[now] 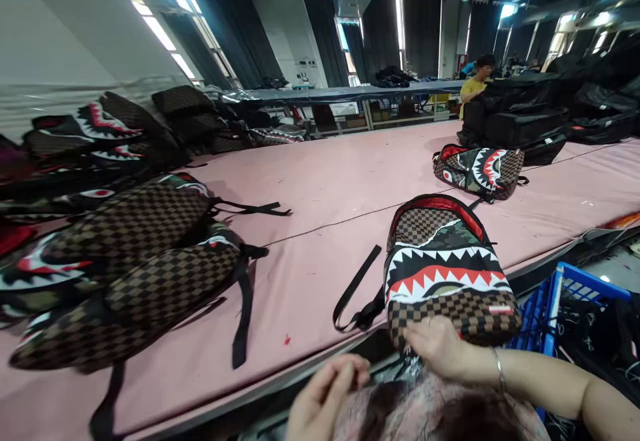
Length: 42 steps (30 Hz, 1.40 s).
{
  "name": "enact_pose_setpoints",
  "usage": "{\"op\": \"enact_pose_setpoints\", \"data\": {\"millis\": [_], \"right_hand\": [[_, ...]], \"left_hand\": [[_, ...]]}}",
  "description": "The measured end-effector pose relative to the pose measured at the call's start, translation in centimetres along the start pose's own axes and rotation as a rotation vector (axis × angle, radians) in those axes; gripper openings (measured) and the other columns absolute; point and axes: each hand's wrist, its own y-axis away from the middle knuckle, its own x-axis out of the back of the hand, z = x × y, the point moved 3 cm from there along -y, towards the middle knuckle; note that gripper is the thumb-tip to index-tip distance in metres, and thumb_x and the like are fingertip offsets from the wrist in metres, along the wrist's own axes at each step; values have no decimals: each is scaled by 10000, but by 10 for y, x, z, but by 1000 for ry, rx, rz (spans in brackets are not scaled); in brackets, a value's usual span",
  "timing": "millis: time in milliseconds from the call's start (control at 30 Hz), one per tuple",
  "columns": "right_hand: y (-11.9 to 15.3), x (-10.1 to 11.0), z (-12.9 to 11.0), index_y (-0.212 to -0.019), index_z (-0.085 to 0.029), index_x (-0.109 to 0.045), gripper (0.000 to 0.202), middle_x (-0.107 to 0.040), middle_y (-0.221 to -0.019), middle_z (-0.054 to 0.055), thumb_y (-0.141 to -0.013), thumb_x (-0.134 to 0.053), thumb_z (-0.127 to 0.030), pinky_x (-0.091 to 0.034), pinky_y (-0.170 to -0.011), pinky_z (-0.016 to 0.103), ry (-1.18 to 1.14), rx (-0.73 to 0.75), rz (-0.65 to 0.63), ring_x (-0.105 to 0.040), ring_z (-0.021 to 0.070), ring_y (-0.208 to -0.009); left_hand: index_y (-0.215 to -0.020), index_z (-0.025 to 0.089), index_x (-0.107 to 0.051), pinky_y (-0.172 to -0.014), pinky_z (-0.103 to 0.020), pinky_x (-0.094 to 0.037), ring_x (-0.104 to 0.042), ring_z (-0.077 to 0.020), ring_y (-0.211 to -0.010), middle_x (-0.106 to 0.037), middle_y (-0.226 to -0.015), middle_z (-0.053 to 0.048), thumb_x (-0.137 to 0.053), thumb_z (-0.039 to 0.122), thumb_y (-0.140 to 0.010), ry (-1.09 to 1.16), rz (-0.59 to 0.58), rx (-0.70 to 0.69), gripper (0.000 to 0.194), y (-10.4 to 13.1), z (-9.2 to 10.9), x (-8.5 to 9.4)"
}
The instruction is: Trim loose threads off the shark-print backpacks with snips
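A backpack [445, 281] with a brown checkered pattern and a shark-mouth print lies face up at the table's front edge. Its top is unzipped, showing red lining, and a black strap [355, 294] trails to the left. My right hand [437, 348] is on the lower front edge of this backpack, its fingers closed against the fabric. Left of it and apart from the bag, my left hand [330, 394] is closed, fingertips curled towards the thumb. Anything within those fingertips is too small to make out.
Piled checkered backpacks [165, 288] fill the table's left side. Another shark backpack [480, 171] lies farther back, near stacked black bags [525, 121]. A person in yellow [473, 88] is behind those. A blue crate [555, 301] with dark items stands at my right. Pink covering [320, 201] spans the table.
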Motion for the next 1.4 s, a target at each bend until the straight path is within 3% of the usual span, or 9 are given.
{"op": "enact_pose_setpoints", "data": {"millis": [67, 200, 400, 500, 733, 1067, 1200, 1300, 1400], "right_hand": [[10, 4, -39, -826, -160, -622, 157, -674, -760, 64, -742, -495, -124, -413, -541, 245, -130, 97, -173, -581, 156, -624], [12, 24, -49, -854, -243, -658, 288, -697, -840, -46, -639, -520, -111, -436, -632, 177, -514, 133, -455, -620, 114, -740], [-19, 45, 104, -1024, -255, -636, 332, -644, -1082, 4, -782, -435, -150, -429, -827, 253, -117, -653, -292, -588, 168, -981], [-17, 46, 171, -1089, -154, -594, 321, -615, -1107, 143, -840, -394, -188, -438, -803, 360, 35, -854, -276, -576, 266, -1009], [-3, 24, 216, -1015, -70, -595, 293, -629, -992, 236, -833, -366, -92, -438, -765, 403, 138, -1032, -259, -597, 317, -962], [0, 37, 214, -889, -119, -634, 342, -668, -877, 143, -864, -407, -374, -437, -713, 312, -221, -976, -113, -619, 250, -851], [-8, 49, 189, -867, -133, -628, 368, -667, -822, 78, -804, -476, -463, -452, -700, 290, -448, -852, -44, -607, 214, -798], [-17, 63, 159, -951, -141, -601, 393, -658, -800, 53, -806, -474, -483, -474, -645, 270, -922, -745, 118, -608, 176, -730], [-27, 78, 125, -941, -169, -584, 356, -630, -700, 13, -740, -599, -463, -472, -561, 240, -1475, -643, 379, -591, 136, -600]], "left_hand": [[-750, 173, -655, -727, -312, -483, -595, -213, -751, -657, -738, -48, -607, 504, -667, -40, 201, -27, 345, -17, -9, 20], [-878, 161, -633, -812, -329, -468, -599, -220, -899, -660, -932, -77, -534, 428, -736, -232, 183, -102, 318, -60, -22, 12], [-1108, 145, -540, -895, -295, -420, -538, -177, -1062, -589, -1137, -111, -345, 283, -872, -810, 61, -229, 335, -130, -20, -46], [-1059, 120, -576, -904, -334, -401, -538, -218, -1068, -608, -1094, -153, -375, 267, -864, -904, 44, -175, 315, -162, -19, -67], [-787, 53, -648, -714, -451, -446, -612, -376, -883, -656, -838, -263, -538, 185, -727, -1050, 124, 125, 182, -212, -32, -67], [-1056, 204, -573, -648, -258, -443, -625, -181, -788, -683, -918, -59, -383, 402, -838, -853, 225, -61, 350, -147, -50, -24], [-986, 183, -608, -618, -268, -465, -605, -174, -679, -671, -773, -29, -532, 471, -725, -425, 256, -177, 396, -112, -50, 5], [-943, 157, -619, -581, -277, -480, -590, -164, -591, -632, -636, -5, -635, 476, -629, 32, 227, -136, 448, -89, -46, 24], [-969, 182, -617, -616, -317, -500, -609, -175, -619, -651, -693, -13, -593, 529, -644, 348, 398, -154, 476, -69, -35, 39]]}}
